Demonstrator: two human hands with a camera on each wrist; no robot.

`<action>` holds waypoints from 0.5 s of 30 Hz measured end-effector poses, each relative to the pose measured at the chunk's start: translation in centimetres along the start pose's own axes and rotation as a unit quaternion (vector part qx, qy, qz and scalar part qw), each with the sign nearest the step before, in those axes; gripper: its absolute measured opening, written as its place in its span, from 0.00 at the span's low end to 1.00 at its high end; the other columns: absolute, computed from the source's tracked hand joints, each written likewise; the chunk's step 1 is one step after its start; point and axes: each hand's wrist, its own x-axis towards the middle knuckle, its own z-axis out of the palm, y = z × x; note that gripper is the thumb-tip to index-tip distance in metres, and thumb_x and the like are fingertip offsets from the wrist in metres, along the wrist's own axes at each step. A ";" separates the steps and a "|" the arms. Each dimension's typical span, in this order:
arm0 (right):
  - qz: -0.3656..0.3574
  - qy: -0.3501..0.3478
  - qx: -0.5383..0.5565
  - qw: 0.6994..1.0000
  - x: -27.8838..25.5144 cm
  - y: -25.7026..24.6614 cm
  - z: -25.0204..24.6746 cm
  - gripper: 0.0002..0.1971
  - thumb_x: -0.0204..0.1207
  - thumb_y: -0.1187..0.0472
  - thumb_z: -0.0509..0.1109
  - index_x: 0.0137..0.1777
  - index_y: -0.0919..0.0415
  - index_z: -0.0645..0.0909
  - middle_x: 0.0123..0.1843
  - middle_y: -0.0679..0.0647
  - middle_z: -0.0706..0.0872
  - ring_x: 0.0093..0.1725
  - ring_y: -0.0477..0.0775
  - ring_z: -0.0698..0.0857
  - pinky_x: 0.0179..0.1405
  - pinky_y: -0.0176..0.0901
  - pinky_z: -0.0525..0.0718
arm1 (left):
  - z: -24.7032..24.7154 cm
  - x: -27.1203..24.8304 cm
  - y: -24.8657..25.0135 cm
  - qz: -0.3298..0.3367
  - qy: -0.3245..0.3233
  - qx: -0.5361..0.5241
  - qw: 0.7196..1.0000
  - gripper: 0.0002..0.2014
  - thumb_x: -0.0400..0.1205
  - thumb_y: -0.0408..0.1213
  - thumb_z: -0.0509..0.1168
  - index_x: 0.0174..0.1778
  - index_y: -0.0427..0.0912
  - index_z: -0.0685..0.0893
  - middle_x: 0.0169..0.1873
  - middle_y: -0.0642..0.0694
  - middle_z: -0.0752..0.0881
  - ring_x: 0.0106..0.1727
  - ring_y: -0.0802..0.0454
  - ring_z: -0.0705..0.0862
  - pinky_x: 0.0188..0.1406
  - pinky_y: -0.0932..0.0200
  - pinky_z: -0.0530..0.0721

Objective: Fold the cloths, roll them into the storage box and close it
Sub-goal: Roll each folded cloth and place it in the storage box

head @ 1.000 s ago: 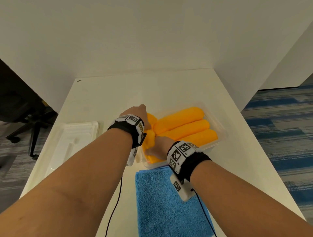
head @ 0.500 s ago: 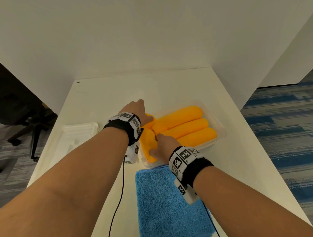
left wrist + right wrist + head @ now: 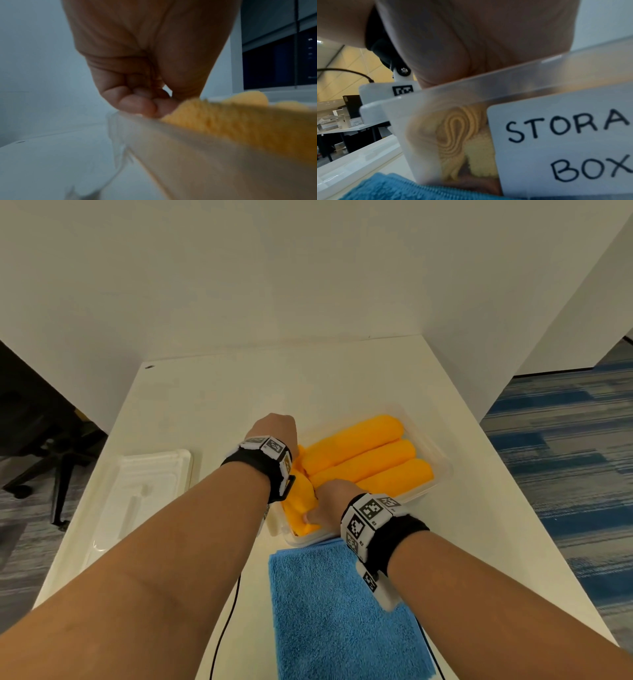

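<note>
A clear storage box (image 3: 442, 474) holds three orange rolled cloths (image 3: 363, 460) lying side by side. A fourth orange roll (image 3: 299, 498) lies crosswise in the box's left end. My left hand (image 3: 274, 429) is at the roll's far end, fingers curled tight against it (image 3: 145, 105) by the box corner. My right hand (image 3: 325, 505) grips the near end, thumb on top. Through the box wall (image 3: 522, 81) the roll's spiral end (image 3: 453, 135) shows beside a "STORA BOX" label (image 3: 565, 142). A folded blue cloth (image 3: 342, 611) lies flat in front of the box.
The white box lid (image 3: 137, 494) lies upside down on the table's left side. A black cable (image 3: 222, 628) runs along the table between my arms. White walls close off the table's back. An office chair (image 3: 41, 440) stands on the floor to the left.
Both hands have stayed at the ends of the crosswise orange roll. It now sits a little lower in the box's left end.
</note>
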 end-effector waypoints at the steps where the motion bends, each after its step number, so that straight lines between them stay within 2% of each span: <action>1: 0.005 -0.005 -0.002 1.000 0.0 0.0 0.0 0.18 0.77 0.43 0.68 0.48 0.60 0.81 0.54 0.59 0.86 0.57 0.62 0.83 0.61 0.56 0.81 | -0.2 0.0 -0.1 -0.002 -0.005 -0.006 1.000 0.10 0.81 0.39 0.66 0.55 0.39 0.80 0.53 0.41 0.84 0.52 0.43 0.84 0.41 0.56 0.78; 3: 0.007 -0.009 -0.011 1.000 0.0 0.1 0.0 0.17 0.77 0.42 0.67 0.46 0.58 0.79 0.55 0.58 0.85 0.58 0.62 0.83 0.63 0.57 0.80 | -0.9 -0.2 -0.3 -0.005 -0.018 -0.016 1.000 0.12 0.81 0.43 0.66 0.54 0.41 0.78 0.49 0.44 0.83 0.47 0.44 0.82 0.40 0.56 0.78; 5: 0.009 -0.007 -0.023 1.000 0.0 0.0 0.1 0.18 0.77 0.41 0.66 0.49 0.57 0.80 0.57 0.57 0.85 0.60 0.62 0.82 0.65 0.59 0.78 | -1.8 -0.6 -0.4 0.024 -0.038 -0.005 0.999 0.13 0.81 0.46 0.65 0.54 0.40 0.77 0.44 0.46 0.79 0.44 0.46 0.79 0.40 0.56 0.77; 7: 0.015 -0.009 -0.023 1.000 0.0 0.1 0.1 0.21 0.77 0.39 0.65 0.54 0.57 0.81 0.60 0.56 0.84 0.63 0.63 0.80 0.67 0.61 0.76 | -2.6 -1.1 -0.2 0.077 -0.050 0.034 0.995 0.14 0.82 0.47 0.63 0.54 0.40 0.80 0.44 0.46 0.81 0.46 0.46 0.80 0.43 0.55 0.79; 9: 0.015 -0.017 -0.029 0.999 -0.1 0.1 0.0 0.23 0.77 0.39 0.64 0.58 0.59 0.81 0.61 0.57 0.83 0.64 0.62 0.80 0.67 0.60 0.76 | -3.1 -1.6 0.2 0.118 -0.059 0.097 0.987 0.16 0.81 0.51 0.61 0.54 0.44 0.85 0.48 0.46 0.84 0.50 0.46 0.82 0.47 0.53 0.78; 11: 0.006 -0.012 -0.026 1.000 0.0 0.3 0.0 0.21 0.77 0.39 0.65 0.52 0.58 0.82 0.56 0.56 0.85 0.60 0.61 0.82 0.64 0.59 0.78 | -3.3 -2.0 0.5 0.142 -0.077 0.157 0.974 0.19 0.82 0.56 0.56 0.54 0.48 0.85 0.50 0.49 0.83 0.54 0.47 0.76 0.50 0.49 0.71; 13: 0.006 -0.003 -0.015 1.000 -0.2 0.4 0.1 0.18 0.75 0.39 0.65 0.43 0.55 0.80 0.49 0.54 0.85 0.55 0.59 0.83 0.61 0.58 0.79 | -2.9 -1.8 0.8 0.165 -0.107 0.198 0.960 0.22 0.84 0.61 0.51 0.54 0.50 0.83 0.48 0.51 0.79 0.57 0.49 0.70 0.55 0.47 0.66; 15: 0.011 0.001 -0.012 1.000 -0.3 0.5 0.1 0.18 0.74 0.39 0.66 0.42 0.55 0.80 0.47 0.52 0.85 0.52 0.58 0.84 0.61 0.58 0.79 | -2.2 -1.6 0.7 0.171 -0.139 0.219 0.951 0.26 0.84 0.65 0.45 0.58 0.53 0.81 0.47 0.51 0.75 0.65 0.49 0.68 0.63 0.44 0.64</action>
